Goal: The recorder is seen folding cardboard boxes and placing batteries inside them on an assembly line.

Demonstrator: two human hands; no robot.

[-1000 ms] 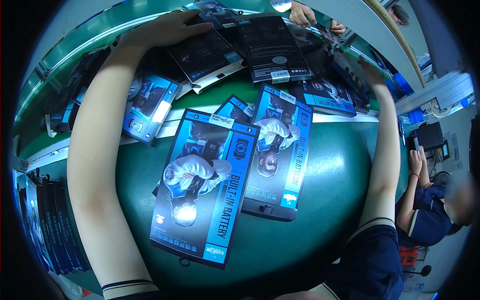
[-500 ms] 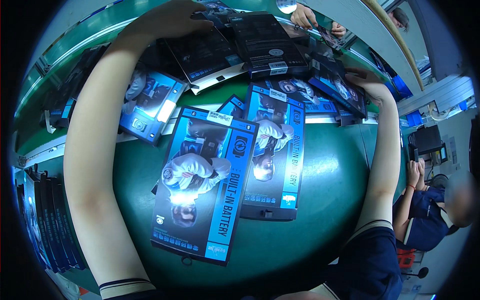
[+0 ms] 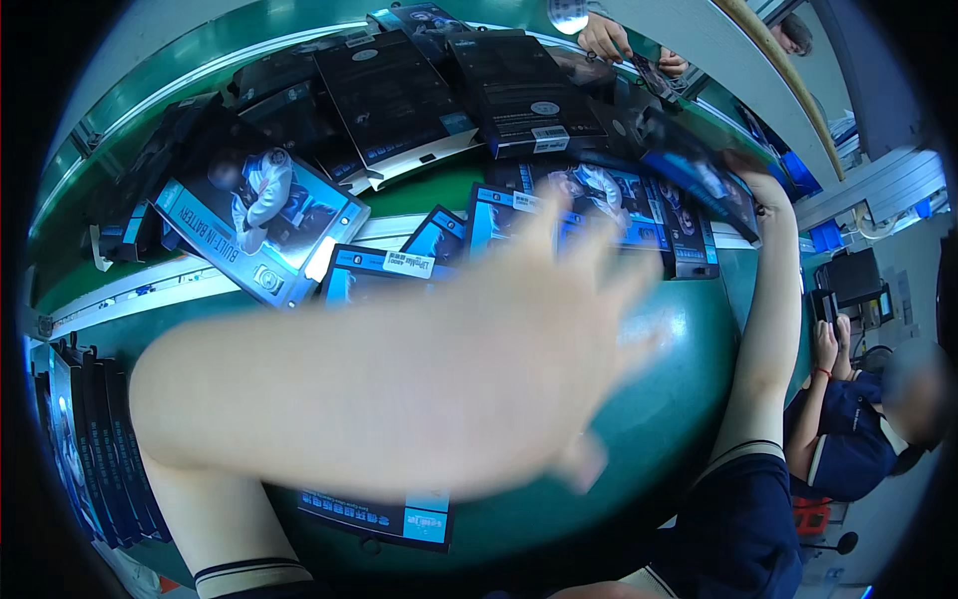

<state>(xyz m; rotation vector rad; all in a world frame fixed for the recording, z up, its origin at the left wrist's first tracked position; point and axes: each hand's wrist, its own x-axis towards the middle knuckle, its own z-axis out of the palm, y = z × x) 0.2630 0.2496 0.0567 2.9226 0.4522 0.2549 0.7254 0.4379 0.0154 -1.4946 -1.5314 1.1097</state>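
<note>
Across the middle, my left hand (image 3: 509, 369) is blurred by motion, with its fingers spread and nothing in it. It hangs over a flat blue-and-black printed box (image 3: 424, 519), hiding most of it and part of another box (image 3: 486, 220) beyond. At the right, my right hand (image 3: 764, 188) grips the outer end of a dark flat box (image 3: 699, 172), which is tilted; some of its fingers are hidden behind that box. Between my hands, more printed boxes (image 3: 599, 195) lie along the far edge of the green table.
A heap of dark boxes (image 3: 394, 100) fills the green conveyor (image 3: 429, 190) behind the table (image 3: 659, 369). Another printed box (image 3: 264, 225) leans at left. Upright boxes (image 3: 105, 439) stand lower left. Another person's hands (image 3: 607, 38) work at the far side; a seated person (image 3: 848, 429) is at right.
My left hand has swung from the far heap down over the near boxes. The right-hand box has shifted right and tilted with my right hand. The left printed box now shows more fully.
</note>
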